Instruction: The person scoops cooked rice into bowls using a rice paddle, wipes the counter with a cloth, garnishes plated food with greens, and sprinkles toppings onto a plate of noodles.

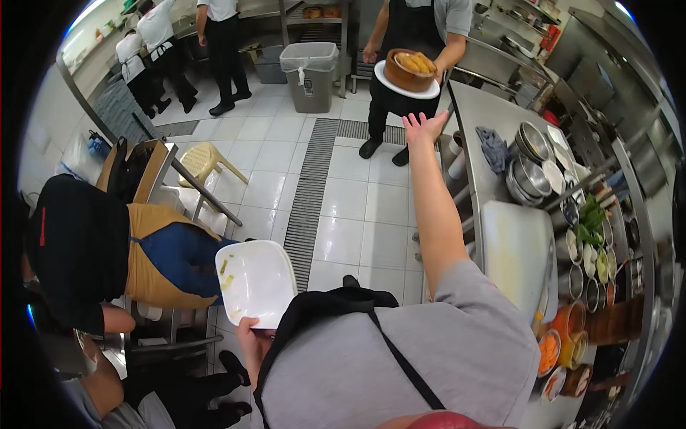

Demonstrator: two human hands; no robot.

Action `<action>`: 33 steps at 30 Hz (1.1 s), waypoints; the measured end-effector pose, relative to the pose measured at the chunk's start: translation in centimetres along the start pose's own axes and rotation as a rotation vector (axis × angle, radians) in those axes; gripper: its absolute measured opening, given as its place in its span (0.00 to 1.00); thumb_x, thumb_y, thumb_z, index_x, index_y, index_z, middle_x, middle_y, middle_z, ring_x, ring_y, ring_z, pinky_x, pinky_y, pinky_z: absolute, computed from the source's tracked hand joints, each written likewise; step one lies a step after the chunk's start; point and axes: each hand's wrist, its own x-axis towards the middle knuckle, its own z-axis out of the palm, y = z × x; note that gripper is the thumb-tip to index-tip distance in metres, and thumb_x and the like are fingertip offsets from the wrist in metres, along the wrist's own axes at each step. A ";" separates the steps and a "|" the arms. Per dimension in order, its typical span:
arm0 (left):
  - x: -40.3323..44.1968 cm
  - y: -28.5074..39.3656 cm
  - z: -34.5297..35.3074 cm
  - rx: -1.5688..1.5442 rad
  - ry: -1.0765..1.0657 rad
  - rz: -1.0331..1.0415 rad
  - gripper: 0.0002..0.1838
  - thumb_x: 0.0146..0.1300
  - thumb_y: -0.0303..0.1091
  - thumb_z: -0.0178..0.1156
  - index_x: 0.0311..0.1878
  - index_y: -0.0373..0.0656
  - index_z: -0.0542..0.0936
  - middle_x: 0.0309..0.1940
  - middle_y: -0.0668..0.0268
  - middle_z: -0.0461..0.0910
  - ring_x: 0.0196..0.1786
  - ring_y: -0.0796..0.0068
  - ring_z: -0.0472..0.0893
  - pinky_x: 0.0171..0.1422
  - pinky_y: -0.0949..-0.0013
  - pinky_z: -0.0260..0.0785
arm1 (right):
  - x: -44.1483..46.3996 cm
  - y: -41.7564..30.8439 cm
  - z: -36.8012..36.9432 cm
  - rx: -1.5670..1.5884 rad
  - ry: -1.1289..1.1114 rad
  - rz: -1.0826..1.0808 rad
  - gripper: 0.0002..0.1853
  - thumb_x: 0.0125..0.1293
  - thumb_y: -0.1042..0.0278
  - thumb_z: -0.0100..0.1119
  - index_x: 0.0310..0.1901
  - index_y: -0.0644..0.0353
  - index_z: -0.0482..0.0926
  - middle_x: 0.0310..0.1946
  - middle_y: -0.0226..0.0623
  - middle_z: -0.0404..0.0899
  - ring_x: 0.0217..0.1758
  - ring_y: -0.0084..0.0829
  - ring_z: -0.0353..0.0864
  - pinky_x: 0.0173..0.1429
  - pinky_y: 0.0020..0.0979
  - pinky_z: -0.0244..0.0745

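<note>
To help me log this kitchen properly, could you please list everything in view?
Plate: one, white, top centre
Bowl: one, brown, on plate
Food pieces: several, golden, in bowl
Tub: at least one, white, centre left
Bin: one, grey, back floor
Stool: one, beige, left floor
Cloth: one, grey, right counter
Metal bowls: several, silver, right counter
Cutting board: one, white, right counter
Greens: bunch, green, far right
Co-workers: six, variously coloured clothing, left and back
Left hand: one, bare, on tub
Right hand: one, bare, open towards plate
</note>
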 end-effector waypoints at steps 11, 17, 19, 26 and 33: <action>3.1 -0.6 4.2 -0.067 0.102 0.081 0.22 0.45 0.30 0.47 0.46 0.31 0.69 0.30 0.59 0.76 0.24 0.69 0.77 0.19 0.73 0.68 | 10.3 3.5 -1.9 -0.064 -0.018 -0.097 0.25 0.68 0.50 0.24 0.61 0.55 0.56 0.59 0.43 0.60 0.57 0.47 0.66 0.52 0.51 0.71; 3.1 -2.2 4.7 -0.118 0.097 0.029 0.22 0.44 0.26 0.47 0.46 0.30 0.68 0.31 0.58 0.76 0.25 0.67 0.78 0.22 0.71 0.70 | 6.6 0.6 -3.6 -0.376 0.096 -0.225 0.20 0.66 0.60 0.39 0.54 0.65 0.65 0.51 0.42 0.69 0.50 0.39 0.73 0.52 0.38 0.71; 3.3 -4.0 3.6 -0.254 0.145 0.067 0.28 0.41 0.24 0.46 0.52 0.31 0.64 0.40 0.56 0.74 0.33 0.63 0.78 0.32 0.68 0.74 | 5.7 -1.1 -5.4 -0.507 0.000 -0.254 0.19 0.64 0.62 0.45 0.52 0.65 0.69 0.49 0.39 0.72 0.49 0.33 0.73 0.53 0.32 0.68; -0.3 -3.1 4.5 -0.099 0.085 0.151 0.24 0.43 0.28 0.47 0.49 0.32 0.66 0.33 0.57 0.75 0.27 0.67 0.77 0.18 0.70 0.69 | -2.3 -4.5 -8.6 -0.412 -0.211 -0.049 0.19 0.67 0.58 0.40 0.53 0.64 0.66 0.50 0.38 0.70 0.51 0.33 0.71 0.53 0.34 0.69; -7.7 -5.1 0.1 -0.193 0.142 0.213 0.28 0.44 0.28 0.47 0.53 0.31 0.64 0.41 0.51 0.74 0.37 0.58 0.79 0.27 0.61 0.76 | -12.8 -2.0 -10.8 -0.498 -0.483 0.311 0.19 0.65 0.63 0.42 0.53 0.64 0.66 0.50 0.39 0.70 0.50 0.34 0.72 0.50 0.33 0.71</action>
